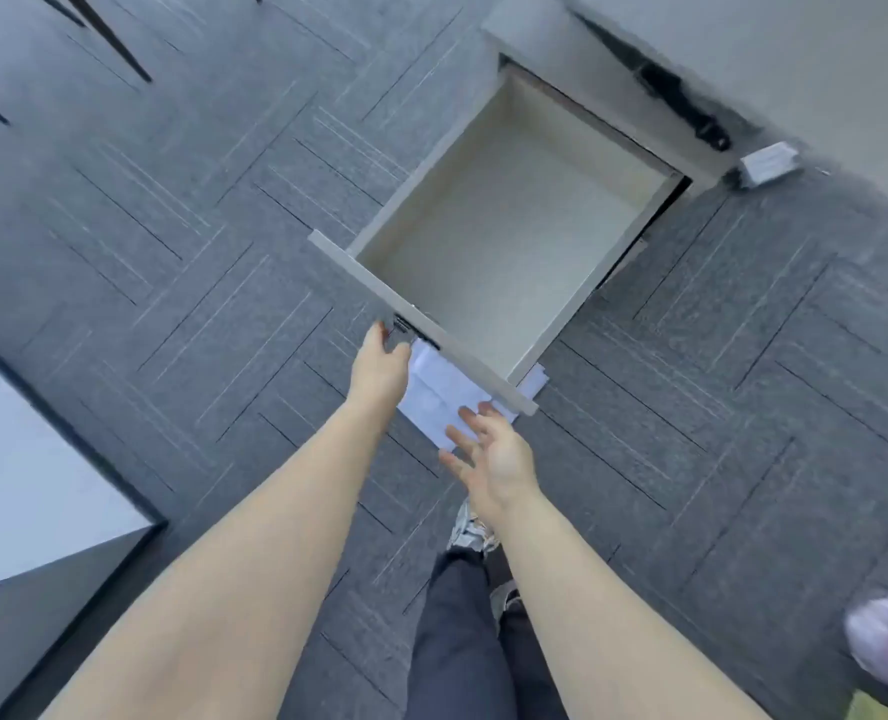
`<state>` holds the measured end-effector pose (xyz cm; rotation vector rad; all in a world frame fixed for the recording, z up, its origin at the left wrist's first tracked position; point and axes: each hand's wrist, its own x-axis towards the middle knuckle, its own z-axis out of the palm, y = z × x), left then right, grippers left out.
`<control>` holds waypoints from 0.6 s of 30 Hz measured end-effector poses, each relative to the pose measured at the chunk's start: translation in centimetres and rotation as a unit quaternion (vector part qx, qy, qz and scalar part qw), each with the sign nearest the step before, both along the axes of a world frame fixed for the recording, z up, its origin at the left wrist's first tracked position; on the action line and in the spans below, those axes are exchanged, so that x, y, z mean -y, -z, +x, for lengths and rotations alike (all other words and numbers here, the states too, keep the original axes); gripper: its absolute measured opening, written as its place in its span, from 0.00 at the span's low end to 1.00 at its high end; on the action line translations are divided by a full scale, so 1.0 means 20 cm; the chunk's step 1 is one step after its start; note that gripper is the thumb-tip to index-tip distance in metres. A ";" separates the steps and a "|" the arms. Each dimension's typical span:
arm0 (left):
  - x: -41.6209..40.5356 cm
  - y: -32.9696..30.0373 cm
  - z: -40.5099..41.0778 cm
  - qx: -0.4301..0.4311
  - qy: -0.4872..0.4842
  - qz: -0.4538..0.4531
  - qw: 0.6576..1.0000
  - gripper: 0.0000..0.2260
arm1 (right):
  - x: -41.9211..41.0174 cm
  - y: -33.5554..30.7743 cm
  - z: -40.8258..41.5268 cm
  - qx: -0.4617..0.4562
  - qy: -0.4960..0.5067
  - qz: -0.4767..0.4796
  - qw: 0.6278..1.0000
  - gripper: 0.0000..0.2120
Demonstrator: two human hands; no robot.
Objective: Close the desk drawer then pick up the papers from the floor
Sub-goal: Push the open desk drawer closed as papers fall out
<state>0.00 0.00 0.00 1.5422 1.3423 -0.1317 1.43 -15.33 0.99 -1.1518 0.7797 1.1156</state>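
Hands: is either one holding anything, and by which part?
Left hand is at the drawer front's handle; actual grip cannot be told. Right hand is open, holding nothing.

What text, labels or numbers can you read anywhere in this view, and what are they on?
No readable text anywhere.
Papers on the floor under the drawer front: no legible print shows.
Small white box by the wall: faint marks, too blurred to read.
Open drawer: plain inside, no label.
Neither the left hand nor the right hand holds anything printed.
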 end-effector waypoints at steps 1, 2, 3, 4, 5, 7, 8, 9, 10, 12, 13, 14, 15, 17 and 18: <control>-0.01 0.02 0.03 0.002 0.004 0.009 1.000 0.22 | -0.03 0.02 0.03 -0.008 0.025 0.008 1.000 0.22; -0.03 0.05 0.05 -0.002 0.004 0.023 1.000 0.21 | -0.05 0.03 0.06 -0.013 0.037 0.008 0.999 0.22; -0.03 0.07 0.07 -0.009 0.003 0.037 0.999 0.20 | -0.07 0.04 0.08 -0.020 0.054 0.009 0.998 0.21; -0.04 0.09 0.08 -0.007 -0.004 0.043 0.999 0.19 | -0.08 0.04 0.10 -0.028 0.072 0.004 0.997 0.20; -0.04 0.10 0.09 -0.010 -0.006 0.052 0.999 0.20 | -0.09 0.04 0.12 -0.030 0.082 0.007 0.996 0.19; -0.03 0.12 0.10 -0.017 0.003 0.073 0.997 0.20 | -0.09 0.05 0.14 -0.028 0.089 0.001 0.996 0.19; -0.03 0.11 0.13 -0.018 0.009 0.091 0.996 0.19 | -0.08 0.05 0.17 -0.024 0.087 0.004 0.996 0.18; -0.03 0.12 0.15 -0.019 0.016 0.108 0.994 0.19 | -0.08 0.05 0.20 -0.019 0.086 0.001 0.996 0.16; -0.03 0.13 0.18 -0.019 0.022 0.125 0.992 0.18 | -0.08 0.06 0.23 -0.019 0.087 0.000 0.996 0.16; -0.02 0.16 0.26 -0.023 0.036 0.162 0.986 0.14 | -0.08 0.05 0.31 -0.020 0.090 -0.001 0.996 0.17; -0.03 0.18 0.30 -0.028 0.042 0.177 0.983 0.13 | -0.08 0.06 0.35 -0.017 0.090 -0.003 0.996 0.17; -0.04 0.19 0.35 -0.033 0.048 0.190 0.980 0.11 | -0.08 0.06 0.40 -0.013 0.086 -0.005 0.996 0.17; -0.05 0.21 0.39 -0.035 0.053 0.200 0.978 0.11 | -0.08 0.06 0.45 -0.010 0.079 -0.007 0.997 0.18; -0.06 0.23 0.49 -0.032 0.066 0.215 0.974 0.11 | -0.07 0.06 0.56 -0.003 0.065 -0.011 0.998 0.20; -0.07 0.24 0.55 -0.032 0.076 0.221 0.972 0.12 | -0.07 0.06 0.62 0.001 0.060 -0.008 0.998 0.20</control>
